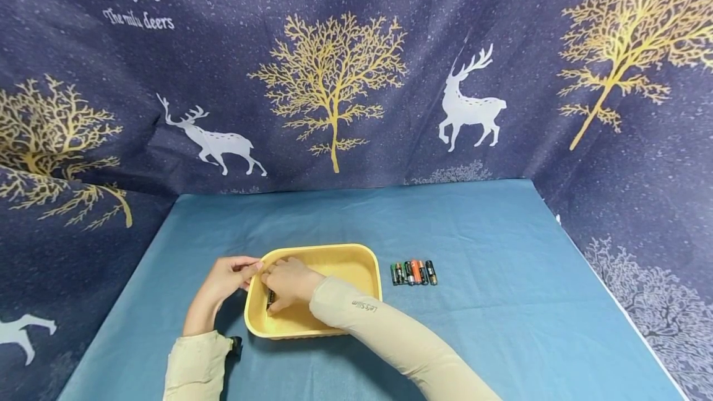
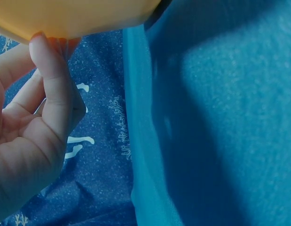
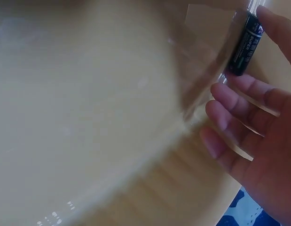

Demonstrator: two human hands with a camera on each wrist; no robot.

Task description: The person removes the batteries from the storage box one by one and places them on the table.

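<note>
A yellow plastic basin (image 1: 328,327) stands on the blue cloth. My left hand (image 1: 227,277) pinches its rim at the left side, the thumb against the edge in the left wrist view. Reaching into the left part of the basin is my right hand (image 1: 292,280). In the right wrist view it holds a dark battery (image 3: 246,44) end to end between thumb and index finger, close to the basin wall. The other fingers are spread along the wall below. From the head view most of that battery is hidden under the hand.
Several batteries (image 1: 414,272), black, green and orange, lie side by side on the blue cloth (image 1: 501,327) to the right of the basin. A dark blue curtain (image 1: 384,159) with deer and trees hangs behind and at both sides.
</note>
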